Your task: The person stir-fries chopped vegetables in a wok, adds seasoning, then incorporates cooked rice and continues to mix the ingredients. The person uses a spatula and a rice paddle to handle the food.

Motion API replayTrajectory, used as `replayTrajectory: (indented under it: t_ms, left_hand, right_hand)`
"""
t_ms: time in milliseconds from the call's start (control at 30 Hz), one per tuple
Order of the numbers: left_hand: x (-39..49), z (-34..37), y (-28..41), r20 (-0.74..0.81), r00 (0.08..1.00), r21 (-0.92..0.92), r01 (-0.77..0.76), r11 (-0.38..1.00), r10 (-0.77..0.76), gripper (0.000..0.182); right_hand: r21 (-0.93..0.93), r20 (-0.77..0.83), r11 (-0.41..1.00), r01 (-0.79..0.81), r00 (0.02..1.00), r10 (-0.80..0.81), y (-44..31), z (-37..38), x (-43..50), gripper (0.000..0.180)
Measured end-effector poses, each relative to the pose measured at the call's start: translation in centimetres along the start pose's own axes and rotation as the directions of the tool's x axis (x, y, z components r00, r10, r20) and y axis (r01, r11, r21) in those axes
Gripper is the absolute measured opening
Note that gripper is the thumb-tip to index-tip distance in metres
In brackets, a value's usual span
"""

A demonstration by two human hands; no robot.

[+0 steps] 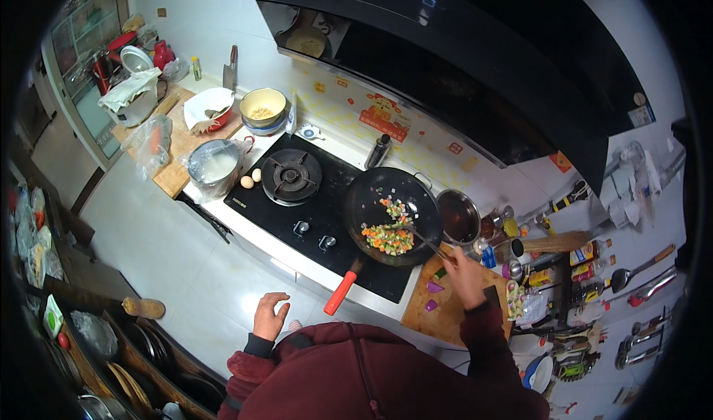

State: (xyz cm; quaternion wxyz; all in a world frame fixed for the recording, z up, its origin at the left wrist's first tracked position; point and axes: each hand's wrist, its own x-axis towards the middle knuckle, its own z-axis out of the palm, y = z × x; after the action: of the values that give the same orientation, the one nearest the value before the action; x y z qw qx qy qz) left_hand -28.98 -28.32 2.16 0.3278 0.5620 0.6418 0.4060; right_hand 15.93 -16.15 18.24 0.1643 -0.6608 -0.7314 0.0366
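Observation:
My right hand (464, 277) is closed on the handle of a metal spatula (428, 242), whose head is among diced vegetables (390, 239) in a black wok (362, 197). The orange, green and pale pieces lie in the lower part of the wok, with a few scattered higher up. The wok stands on the right side of a black gas hob (334, 214), its red handle (340, 293) towards me. My left hand (270, 315) is held off the counter, left of that handle, fingers curled and apart, holding nothing.
Two eggs (247, 182) lie beside the left burner (292, 176), near a bagged pot (214, 164). A cutting board (423, 320) with purple onion pieces (435, 287) is right of the hob. A dark pan (458, 216) stands behind it. The range hood (445, 74) hangs above.

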Motion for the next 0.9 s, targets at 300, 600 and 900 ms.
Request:
replayTrajectory:
  t_ms: [300, 600, 900]
  left_hand:
    - [0.6, 0.7, 0.4, 0.058, 0.998, -0.017, -0.006, 1.0, 0.007, 0.02]
    - [1.6, 1.5, 1.5, 0.122, 0.991, -0.006, -0.055, 0.998, 0.055, 0.021]
    - [0.9, 0.8, 0.5, 0.074, 0.997, 0.02, -0.01, 1.0, 0.009, 0.021]
  right_hand:
    - [-0.21, 0.063, 0.978, -0.009, 0.998, 0.023, -2.0, 1.0, 1.5, 0.023]
    - [-0.019, -0.159, 1.0, 0.023, 0.987, -0.026, -0.1, 9.6, 7.1, 0.022]
    - [-0.191, 0.004, 0.976, 0.108, 0.994, -0.109, -0.4, -5.0, 1.1, 0.024]
